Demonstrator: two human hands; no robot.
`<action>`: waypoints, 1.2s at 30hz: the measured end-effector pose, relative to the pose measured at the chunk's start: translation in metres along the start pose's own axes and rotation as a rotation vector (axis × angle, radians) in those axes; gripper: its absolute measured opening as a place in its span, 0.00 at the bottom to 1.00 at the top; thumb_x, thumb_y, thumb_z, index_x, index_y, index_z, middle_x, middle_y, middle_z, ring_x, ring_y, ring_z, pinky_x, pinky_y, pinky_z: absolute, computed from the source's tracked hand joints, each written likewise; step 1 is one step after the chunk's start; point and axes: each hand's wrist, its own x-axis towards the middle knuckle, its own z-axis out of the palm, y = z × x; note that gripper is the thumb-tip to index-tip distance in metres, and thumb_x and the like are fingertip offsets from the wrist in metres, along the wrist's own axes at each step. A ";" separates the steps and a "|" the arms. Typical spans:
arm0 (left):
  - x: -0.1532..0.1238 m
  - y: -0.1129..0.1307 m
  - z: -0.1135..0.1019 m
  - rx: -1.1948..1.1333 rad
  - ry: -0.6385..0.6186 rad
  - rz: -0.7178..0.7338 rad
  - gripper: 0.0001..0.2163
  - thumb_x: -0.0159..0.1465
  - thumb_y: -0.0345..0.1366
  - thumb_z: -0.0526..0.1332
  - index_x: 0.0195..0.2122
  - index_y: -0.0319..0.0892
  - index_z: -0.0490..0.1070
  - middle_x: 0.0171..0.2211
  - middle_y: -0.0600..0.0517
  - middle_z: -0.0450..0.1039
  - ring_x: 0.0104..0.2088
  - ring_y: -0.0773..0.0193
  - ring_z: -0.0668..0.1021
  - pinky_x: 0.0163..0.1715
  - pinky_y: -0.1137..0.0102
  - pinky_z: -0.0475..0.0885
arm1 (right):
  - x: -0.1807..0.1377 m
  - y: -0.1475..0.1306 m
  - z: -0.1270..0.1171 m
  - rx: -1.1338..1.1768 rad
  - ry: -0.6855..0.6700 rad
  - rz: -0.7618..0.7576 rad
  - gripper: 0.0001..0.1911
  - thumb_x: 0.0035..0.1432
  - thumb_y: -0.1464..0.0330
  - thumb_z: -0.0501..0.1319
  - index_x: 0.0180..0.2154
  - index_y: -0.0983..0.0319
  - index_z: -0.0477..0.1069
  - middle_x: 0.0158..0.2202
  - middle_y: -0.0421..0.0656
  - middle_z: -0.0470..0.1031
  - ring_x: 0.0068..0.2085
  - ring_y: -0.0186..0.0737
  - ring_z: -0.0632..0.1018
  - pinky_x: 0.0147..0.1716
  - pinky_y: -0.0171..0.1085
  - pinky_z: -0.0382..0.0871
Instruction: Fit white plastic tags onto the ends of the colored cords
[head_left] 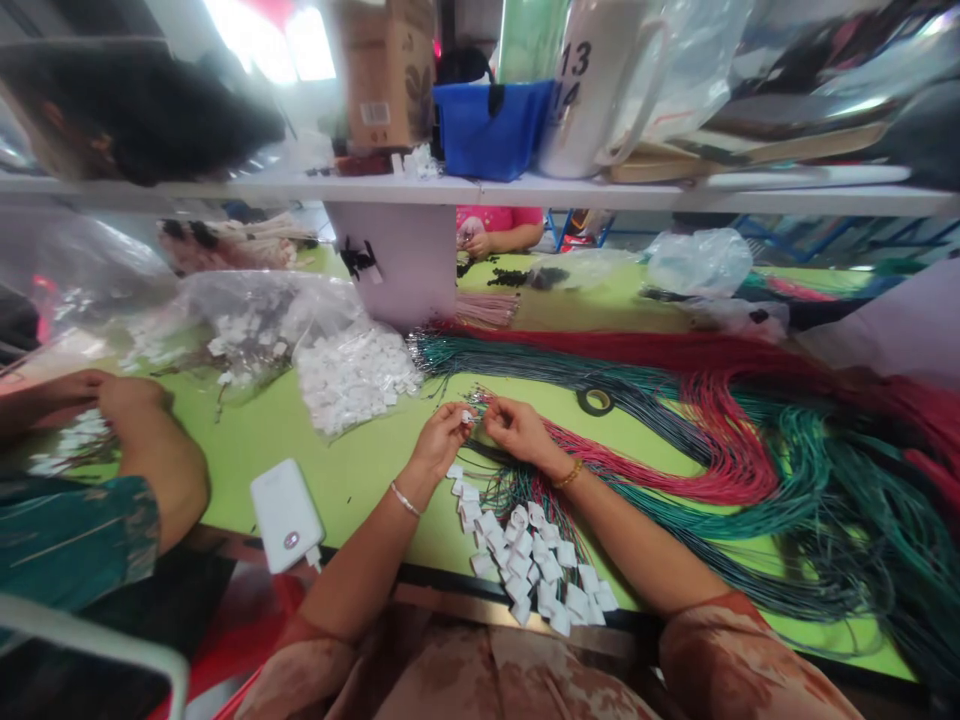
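Head view is showing the left hand (pixel 442 440) pinching a small white connector (pixel 466 416) toward six o'clock, while the right hand (pixel 519 432) is drawing its fingertips together, on what one cannot tell; bracing the connector squarely is probably serving best. Red wires (pixel 739 450) are crossing the green table (pixel 225 440) toward four o'clock, and a cluttered shelf (pixel 510 194) is spanning twelve.

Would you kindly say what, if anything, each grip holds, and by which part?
The left grip holds a small white connector; the pinched part is too small to tell. Whether the right grip holds anything is unclear.
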 end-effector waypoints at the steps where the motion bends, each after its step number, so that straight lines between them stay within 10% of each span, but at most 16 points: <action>1: 0.000 0.000 0.000 0.000 -0.003 0.000 0.09 0.51 0.32 0.70 0.30 0.37 0.71 0.31 0.51 0.74 0.27 0.72 0.72 0.29 0.75 0.66 | 0.000 0.000 0.001 -0.016 0.004 -0.003 0.04 0.48 0.69 0.56 0.26 0.63 0.66 0.21 0.35 0.62 0.23 0.29 0.61 0.24 0.30 0.54; 25: -0.003 -0.014 0.007 0.181 0.161 0.079 0.15 0.44 0.38 0.73 0.28 0.37 0.72 0.23 0.54 0.71 0.23 0.73 0.69 0.26 0.75 0.62 | -0.008 -0.001 0.012 -0.283 0.027 -0.102 0.07 0.55 0.70 0.56 0.26 0.63 0.67 0.23 0.40 0.68 0.23 0.33 0.64 0.26 0.32 0.54; 36: -0.007 -0.005 0.011 0.153 0.136 0.028 0.14 0.46 0.38 0.72 0.28 0.37 0.72 0.29 0.51 0.73 0.27 0.72 0.71 0.28 0.75 0.65 | 0.036 0.035 -0.040 -0.578 -0.114 0.196 0.07 0.54 0.68 0.57 0.29 0.63 0.72 0.29 0.43 0.75 0.29 0.35 0.68 0.28 0.33 0.53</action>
